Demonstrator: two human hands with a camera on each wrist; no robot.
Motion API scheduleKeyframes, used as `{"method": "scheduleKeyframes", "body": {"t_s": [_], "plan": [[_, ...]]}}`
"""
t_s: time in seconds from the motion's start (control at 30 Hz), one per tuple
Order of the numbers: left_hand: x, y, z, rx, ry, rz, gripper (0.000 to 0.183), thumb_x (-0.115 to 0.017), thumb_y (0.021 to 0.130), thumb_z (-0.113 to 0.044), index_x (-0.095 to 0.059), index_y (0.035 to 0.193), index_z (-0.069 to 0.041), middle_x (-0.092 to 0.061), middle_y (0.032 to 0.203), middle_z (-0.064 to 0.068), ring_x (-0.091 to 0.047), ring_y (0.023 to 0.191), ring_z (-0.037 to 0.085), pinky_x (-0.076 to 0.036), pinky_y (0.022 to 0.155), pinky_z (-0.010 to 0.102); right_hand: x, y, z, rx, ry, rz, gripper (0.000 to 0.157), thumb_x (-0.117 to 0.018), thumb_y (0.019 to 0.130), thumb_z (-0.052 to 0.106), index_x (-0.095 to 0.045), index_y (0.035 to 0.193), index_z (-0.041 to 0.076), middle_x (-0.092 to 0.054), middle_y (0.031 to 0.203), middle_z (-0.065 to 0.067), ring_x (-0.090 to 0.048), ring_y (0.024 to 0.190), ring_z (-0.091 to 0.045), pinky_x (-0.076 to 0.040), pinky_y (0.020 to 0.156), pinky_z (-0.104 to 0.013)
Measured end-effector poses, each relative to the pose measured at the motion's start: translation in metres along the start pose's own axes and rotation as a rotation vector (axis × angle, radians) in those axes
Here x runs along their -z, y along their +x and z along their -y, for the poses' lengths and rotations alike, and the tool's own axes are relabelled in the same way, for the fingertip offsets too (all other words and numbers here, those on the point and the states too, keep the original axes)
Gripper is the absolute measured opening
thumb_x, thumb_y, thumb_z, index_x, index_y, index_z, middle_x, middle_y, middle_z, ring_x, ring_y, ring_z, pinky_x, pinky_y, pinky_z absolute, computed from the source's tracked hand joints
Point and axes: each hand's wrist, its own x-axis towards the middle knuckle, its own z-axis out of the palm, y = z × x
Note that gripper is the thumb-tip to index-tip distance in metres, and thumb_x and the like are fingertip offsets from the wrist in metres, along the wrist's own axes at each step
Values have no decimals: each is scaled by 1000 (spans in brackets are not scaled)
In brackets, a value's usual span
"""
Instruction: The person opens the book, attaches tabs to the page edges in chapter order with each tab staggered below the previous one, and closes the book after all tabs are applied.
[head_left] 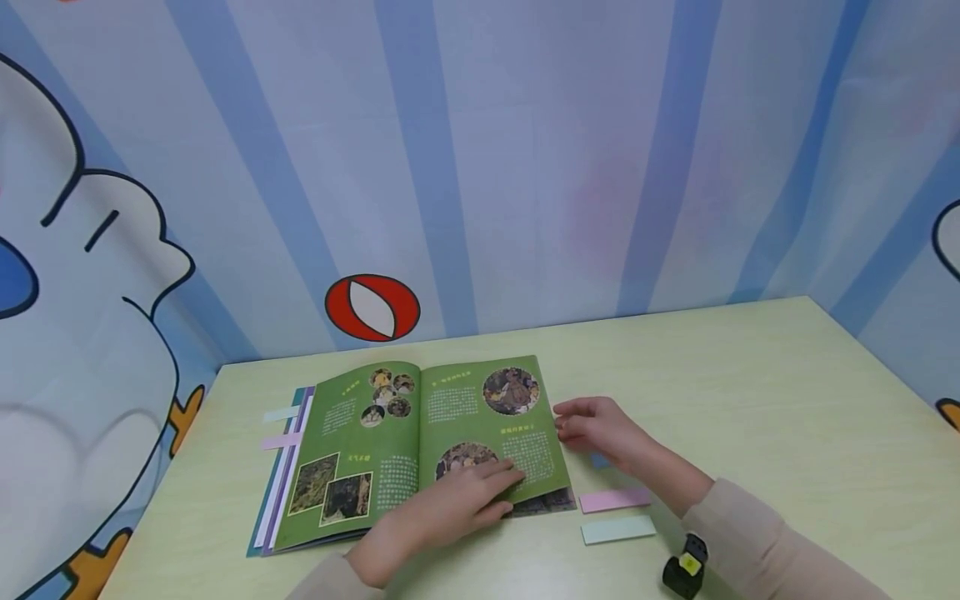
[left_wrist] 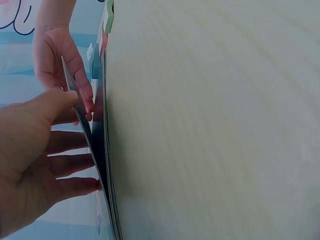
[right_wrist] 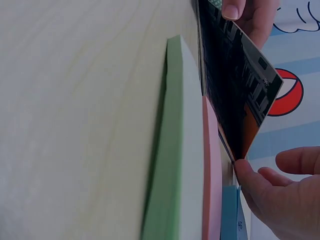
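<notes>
While left hand (head_left: 461, 502) pinches raised page (head_left: 453, 407) at near edge, thumb below, right hand (head_left: 600, 429) loosely bent at right edge. Open book (head_left: 352, 446) on bench (head_left: 720, 383), left of pink strip (head_left: 617, 499). Light, even lift probably avoids creasing.

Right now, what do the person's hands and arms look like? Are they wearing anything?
The left hand and right hand wear no gloves. The left sleeve and right sleeve are plain pale beige. By the right sleeve's end is a small black device with a yellow patch.
</notes>
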Motion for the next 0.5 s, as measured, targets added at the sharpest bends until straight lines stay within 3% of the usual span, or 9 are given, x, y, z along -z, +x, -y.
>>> {"method": "scheduleKeyframes", "body": {"t_s": [0.2,0.5], "plan": [[-5,-2,3,-10,6,-25,42,-50,97,-25,-47,136,-8,-47,137,13,-46,125,26,-38,99,47,-2,0,0,-67,94,-19,42,-49,90,-5,-39,128,-18,-63,93,-18,-62,70,-12,-54,68,-26],[-7,-3,3,-52,94,-92,45,-54,95,-29,-50,133,-6,-48,136,14,-48,122,27,-41,97,44,-5,3,2,-143,190,-62,47,-51,89,-6,-37,132,-16,-61,92,-16,-62,68,-12,-54,67,-23]]}}
